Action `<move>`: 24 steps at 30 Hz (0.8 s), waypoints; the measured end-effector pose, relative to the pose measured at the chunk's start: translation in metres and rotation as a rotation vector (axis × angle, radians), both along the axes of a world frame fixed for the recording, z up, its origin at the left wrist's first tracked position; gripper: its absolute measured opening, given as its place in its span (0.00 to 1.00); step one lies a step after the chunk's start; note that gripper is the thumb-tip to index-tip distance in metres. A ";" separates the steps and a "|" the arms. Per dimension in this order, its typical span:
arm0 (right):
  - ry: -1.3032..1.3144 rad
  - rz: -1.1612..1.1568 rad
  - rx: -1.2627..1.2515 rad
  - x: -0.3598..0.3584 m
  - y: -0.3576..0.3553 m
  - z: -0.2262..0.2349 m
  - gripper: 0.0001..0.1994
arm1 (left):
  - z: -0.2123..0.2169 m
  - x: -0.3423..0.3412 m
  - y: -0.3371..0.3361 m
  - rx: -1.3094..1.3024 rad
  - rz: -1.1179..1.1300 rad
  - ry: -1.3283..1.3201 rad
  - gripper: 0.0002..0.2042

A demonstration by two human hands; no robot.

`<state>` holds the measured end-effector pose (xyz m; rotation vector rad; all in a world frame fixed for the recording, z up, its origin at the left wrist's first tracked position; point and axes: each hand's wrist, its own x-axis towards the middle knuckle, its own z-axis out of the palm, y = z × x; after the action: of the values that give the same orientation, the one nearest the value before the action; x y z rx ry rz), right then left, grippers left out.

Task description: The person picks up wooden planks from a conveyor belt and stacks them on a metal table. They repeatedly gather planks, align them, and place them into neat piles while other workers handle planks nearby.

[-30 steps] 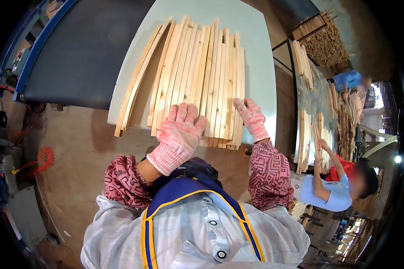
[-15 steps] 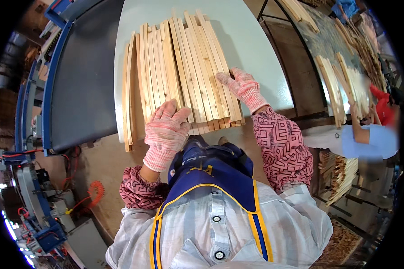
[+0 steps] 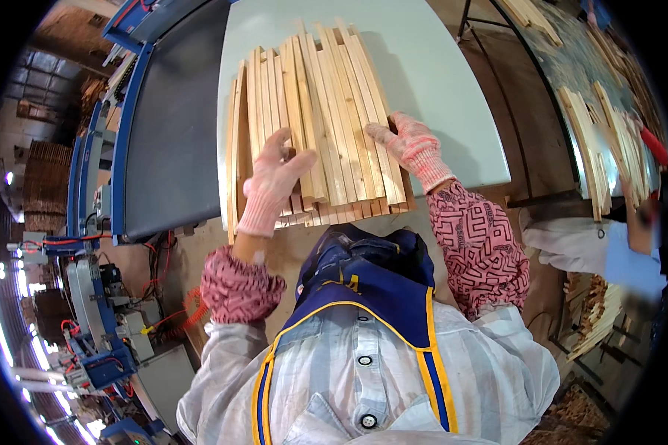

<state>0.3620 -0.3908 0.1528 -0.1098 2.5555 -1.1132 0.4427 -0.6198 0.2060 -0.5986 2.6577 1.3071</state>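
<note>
A bundle of pale wooden strips (image 3: 343,126) lies lengthwise on a light grey-green tabletop (image 3: 449,96), with the near ends uneven. My left hand (image 3: 269,185), in a pink and white knit glove, is over the near left part of the strips, thumb and fingers apart. Whether it touches them I cannot tell. My right hand (image 3: 412,146), gloved the same way, rests against the right edge of the bundle with its thumb and fingers spread. At the left, one strip (image 3: 234,148) sits a little apart from the others.
Left of the tabletop runs a dark conveyor belt (image 3: 174,133) in a blue frame (image 3: 132,141). Machinery with red hoses (image 3: 100,297) stands at the lower left. On the right, another table holds more strips (image 3: 583,141), and a person in light blue (image 3: 634,259) is beside it.
My left hand has turned and lifted somewhat, its fingers no longer lying flat across the near ends. My right hand stays at the right edge. The whole view has shifted slightly.
</note>
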 end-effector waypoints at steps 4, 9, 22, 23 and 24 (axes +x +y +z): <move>0.035 0.013 0.019 0.001 -0.005 -0.003 0.38 | -0.005 -0.006 -0.007 -0.308 -0.043 0.073 0.32; 0.116 -0.002 -0.008 0.005 -0.003 -0.001 0.38 | -0.008 0.028 -0.016 -0.508 -0.050 0.643 0.28; 0.179 0.009 0.165 -0.004 -0.003 -0.031 0.44 | -0.059 0.066 -0.117 -0.689 0.228 0.146 0.34; 0.151 0.026 0.154 -0.005 -0.003 -0.028 0.43 | -0.063 0.063 -0.116 -0.680 0.233 0.128 0.35; 0.122 0.044 0.143 -0.006 -0.003 -0.025 0.43 | -0.065 0.060 -0.115 -0.672 0.237 0.110 0.36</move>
<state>0.3557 -0.3933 0.1275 -0.2024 2.7179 -0.9305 0.5022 -0.7345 0.1413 -0.9562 3.1837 0.4492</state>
